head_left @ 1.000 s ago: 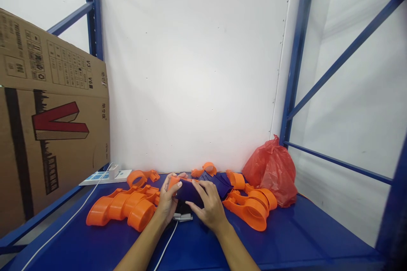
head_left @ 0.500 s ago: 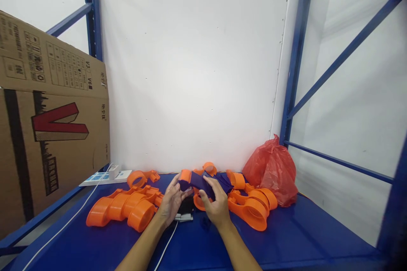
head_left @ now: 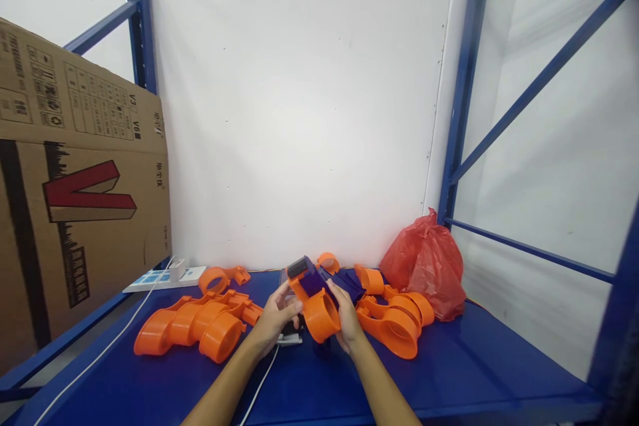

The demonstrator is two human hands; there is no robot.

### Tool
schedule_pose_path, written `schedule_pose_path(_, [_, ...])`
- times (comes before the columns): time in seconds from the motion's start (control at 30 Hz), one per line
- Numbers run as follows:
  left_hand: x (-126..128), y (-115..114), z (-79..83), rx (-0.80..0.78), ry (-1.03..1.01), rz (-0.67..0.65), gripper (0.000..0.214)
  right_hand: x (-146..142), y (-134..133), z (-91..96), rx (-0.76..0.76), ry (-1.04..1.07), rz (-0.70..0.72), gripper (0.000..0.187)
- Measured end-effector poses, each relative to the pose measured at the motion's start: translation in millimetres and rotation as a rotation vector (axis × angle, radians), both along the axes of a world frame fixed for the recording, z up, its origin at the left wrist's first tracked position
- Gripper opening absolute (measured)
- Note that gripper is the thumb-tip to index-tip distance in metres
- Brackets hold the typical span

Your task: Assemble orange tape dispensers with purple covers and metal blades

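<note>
Right now the orange-and-blue piece (head_left: 313, 303) hangs above the table (head_left: 279, 393), its ring (head_left: 318, 321) toward five o'clock and its dark-topped end (head_left: 298, 268) toward eleven. From three o'clock, the right hand (head_left: 347, 319) is closed around its side. At nine, the left hand (head_left: 276, 318) rests against it with thumb and fingers part-curled; whether that hand truly grips I cannot tell. It looks like light, stiff plastic, probably a bit slick on the smooth curve, and the thin ring could flex if squeezed. The blockier body under the dark end seems the surest hold. Similar orange parts lie at nine (head_left: 187, 327) and three (head_left: 397, 326), well clear of the hands.
</note>
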State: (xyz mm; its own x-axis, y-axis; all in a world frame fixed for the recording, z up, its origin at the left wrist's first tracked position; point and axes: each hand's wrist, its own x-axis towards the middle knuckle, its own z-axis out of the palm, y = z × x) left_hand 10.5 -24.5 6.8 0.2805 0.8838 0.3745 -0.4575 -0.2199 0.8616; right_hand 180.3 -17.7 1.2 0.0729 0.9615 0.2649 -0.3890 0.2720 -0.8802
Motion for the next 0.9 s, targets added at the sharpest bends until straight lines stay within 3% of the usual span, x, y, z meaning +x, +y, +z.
schedule_pose_path(0.13, [-2, 7, -4.0, 0.000, 0.027, 0.081, 0.060, -3, -17, 10.0, -0.062, 0.022, 0.336, 0.059])
schedule_pose_path(0.2, [-3, 11, -5.8, -0.034, 0.018, 0.147, 0.058, -4, -22, 13.8, -0.030, 0.013, 0.423, 0.064])
schedule_pose_path(0.37, [-5, 21, -8.5, -0.121, -0.021, 0.314, 0.061, -4, -20, 12.4, 0.179, -0.061, 0.237, 0.069])
schedule_pose_path(0.47, [-3, 24, -9.5, -0.138, -0.021, 0.375, 0.063, -5, -13, 9.3, 0.239, -0.179, 0.150, 0.060])
schedule_pose_path(0.6, [4, 24, -8.6, -0.147, -0.053, 0.397, 0.059, -8, -6, 6.2, 0.258, -0.226, 0.083, 0.043])
schedule_pose_path(0.73, [11, 22, -2.2, -0.205, -0.144, 0.360, 0.062, -11, 5, 8.2, 0.231, -0.200, -0.035, 0.043])
schedule_pose_path(0.83, [3, 19, 11.0, -0.273, -0.124, 0.442, 0.063, -13, 17, 18.5, 0.179, -0.177, -0.127, 0.045])
schedule_pose_path(0.9, [-13, 17, 25.1, -0.210, -0.023, 0.507, 0.063, -17, 25, 29.2, 0.147, -0.169, -0.162, 0.046])
